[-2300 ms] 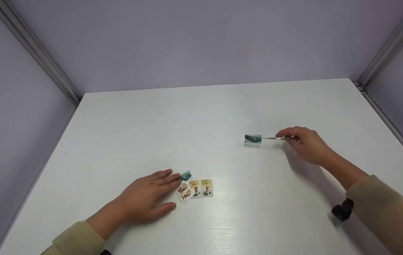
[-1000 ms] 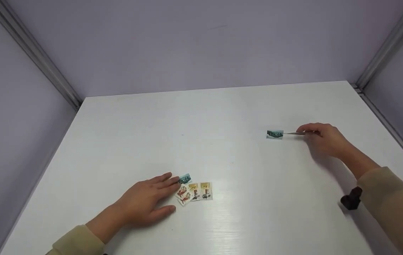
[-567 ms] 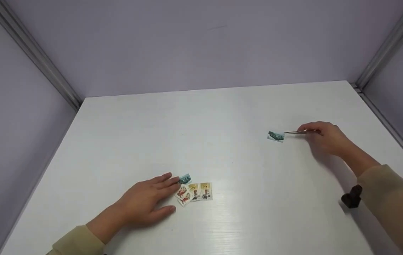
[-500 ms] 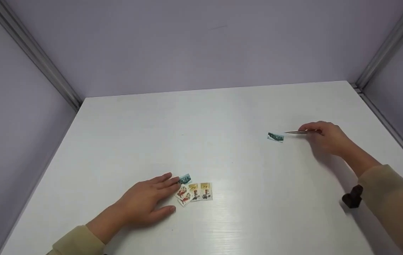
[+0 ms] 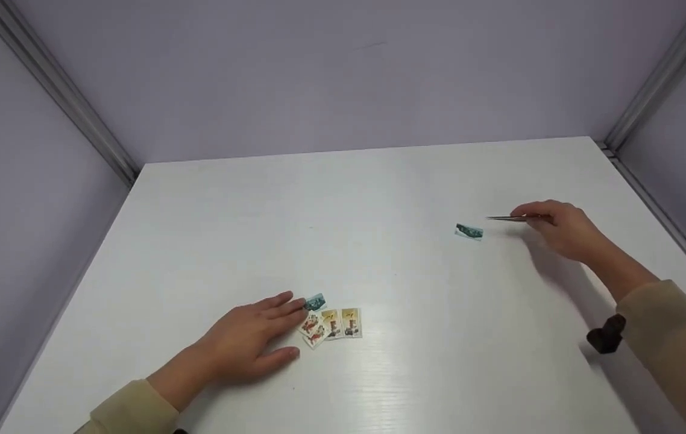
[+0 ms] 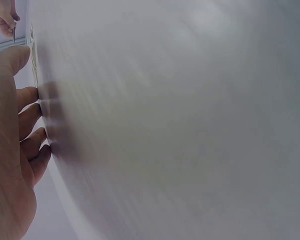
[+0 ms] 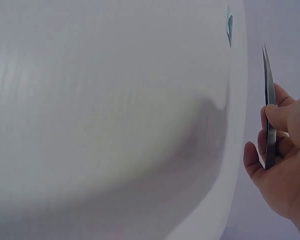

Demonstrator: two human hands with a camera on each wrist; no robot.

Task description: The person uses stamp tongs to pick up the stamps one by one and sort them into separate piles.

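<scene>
On white table (image 5: pixel 379 199), R hand (image 5: pixel 563 229) pinches tweezers (image 5: pixel 507 218) near teal stamp (image 5: pixel 469 231); L hand (image 5: pixel 246 337) flat, fingers spread

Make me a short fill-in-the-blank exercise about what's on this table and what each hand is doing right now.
1. The right hand pinches a pair of metal ____.
2. The lone green stamp lies flat on the white ____, apart from the tweezers.
3. The left hand rests flat with its fingertips at a cluster of ____.
4. The cluster of stamps lies nearer the ____ hand.

Missing words: tweezers; table; stamps; left
</scene>
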